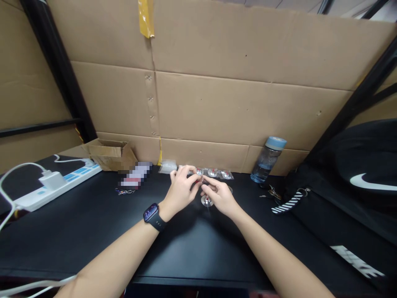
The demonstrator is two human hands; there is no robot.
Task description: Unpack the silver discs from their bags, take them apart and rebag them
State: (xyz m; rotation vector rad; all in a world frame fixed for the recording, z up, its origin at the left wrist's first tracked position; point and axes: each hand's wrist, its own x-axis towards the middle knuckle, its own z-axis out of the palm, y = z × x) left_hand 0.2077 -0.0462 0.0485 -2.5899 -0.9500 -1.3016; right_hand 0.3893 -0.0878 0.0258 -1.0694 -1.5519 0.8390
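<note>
My left hand [182, 189], with a dark smartwatch [151, 212] on its wrist, is closed in a pinch above the black table. Close against its fingertips, my right hand [221, 197] pinches as well. Between the two sets of fingers is something small and thin with a bit of red, mostly covered, so its kind cannot be made out. Just below the fingers a clear round disc [207, 201] with a red centre lies on the table. Behind the hands, several similar discs [212, 172] in clear plastic wrapping lie in a row, partly hidden by my left hand.
A clear plastic packet [168, 166] lies behind my left hand. Left stand an open cardboard box [114, 155] and a white power strip [58, 186] with cables. Right are a blue-capped bottle [267, 160], keys [273, 192] and a black bag [335, 207]. Cardboard [211, 107] walls the back.
</note>
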